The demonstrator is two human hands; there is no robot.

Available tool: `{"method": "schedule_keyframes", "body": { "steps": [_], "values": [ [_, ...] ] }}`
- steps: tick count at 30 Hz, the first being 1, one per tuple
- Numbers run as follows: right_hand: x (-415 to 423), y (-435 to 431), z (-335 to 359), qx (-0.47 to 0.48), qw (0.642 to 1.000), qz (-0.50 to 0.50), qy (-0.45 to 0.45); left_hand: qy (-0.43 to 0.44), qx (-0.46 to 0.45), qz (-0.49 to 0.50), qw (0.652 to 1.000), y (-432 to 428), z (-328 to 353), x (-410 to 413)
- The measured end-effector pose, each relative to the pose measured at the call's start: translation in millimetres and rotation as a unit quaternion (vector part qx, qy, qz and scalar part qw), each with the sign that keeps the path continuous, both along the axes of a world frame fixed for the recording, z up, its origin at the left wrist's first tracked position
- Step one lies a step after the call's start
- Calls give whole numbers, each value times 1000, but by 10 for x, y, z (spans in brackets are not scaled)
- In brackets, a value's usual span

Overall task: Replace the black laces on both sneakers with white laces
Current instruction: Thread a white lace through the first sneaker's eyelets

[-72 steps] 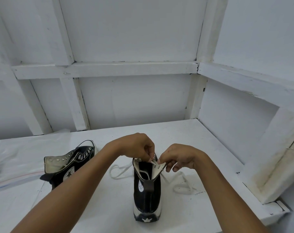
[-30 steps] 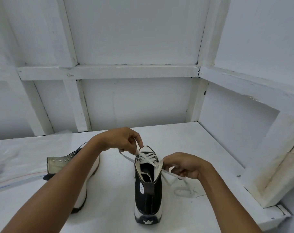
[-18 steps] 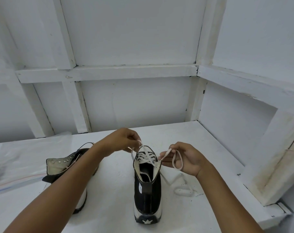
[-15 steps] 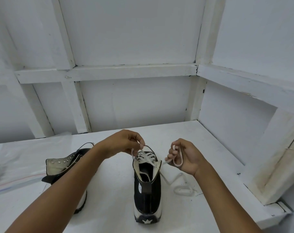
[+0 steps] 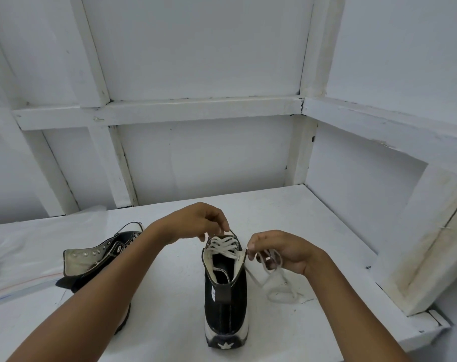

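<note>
A black high-top sneaker (image 5: 226, 304) stands upright in the middle of the table, heel toward me, with a white lace (image 5: 223, 244) crossed through its eyelets. My left hand (image 5: 198, 220) pinches the lace at the top left eyelets. My right hand (image 5: 282, 250) holds the lace's right end in a loop beside the collar; the slack (image 5: 279, 293) lies coiled on the table. A second black sneaker (image 5: 96, 259) lies on its side to the left with bare eyelets, partly hidden by my left forearm.
The white table (image 5: 170, 296) is boxed in by white framed walls behind and a white ledge (image 5: 425, 246) on the right. A clear plastic bag (image 5: 21, 257) lies at the far left. The table's front right corner (image 5: 431, 325) is close to my right arm.
My right hand has dropped lower and nearer the collar, still holding the looped lace end. My left hand stays at the top left eyelets.
</note>
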State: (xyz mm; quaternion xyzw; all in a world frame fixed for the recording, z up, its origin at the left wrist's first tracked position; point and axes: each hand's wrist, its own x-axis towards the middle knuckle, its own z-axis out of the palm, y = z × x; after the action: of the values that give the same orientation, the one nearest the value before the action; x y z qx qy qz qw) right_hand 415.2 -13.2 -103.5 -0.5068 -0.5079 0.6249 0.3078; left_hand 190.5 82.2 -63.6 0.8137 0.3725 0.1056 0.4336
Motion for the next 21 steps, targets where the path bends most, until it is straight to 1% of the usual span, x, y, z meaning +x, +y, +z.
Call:
{"method": "schedule_keyframes", "body": {
  "steps": [4,8,11,14,17,19,21],
  "values": [
    [10,11,-26,6,998,-14,69,57,3,-33,998,-10,-5,-6],
    [-21,37,-97,58,992,-24,110,114,24,-81,990,-36,-28,38],
    [-44,52,-142,72,988,-27,135,122,26,-98,987,-55,-1,83],
    [-39,71,-144,60,986,-29,155,125,25,-123,984,-73,43,123],
    [-31,66,-103,33,993,-7,116,122,24,-124,985,-71,49,159],
    [-39,70,-86,21,998,2,51,120,21,-127,984,-76,52,170],
    [-59,80,-84,30,999,9,-30,121,16,-137,983,-83,63,170]
  ]
}}
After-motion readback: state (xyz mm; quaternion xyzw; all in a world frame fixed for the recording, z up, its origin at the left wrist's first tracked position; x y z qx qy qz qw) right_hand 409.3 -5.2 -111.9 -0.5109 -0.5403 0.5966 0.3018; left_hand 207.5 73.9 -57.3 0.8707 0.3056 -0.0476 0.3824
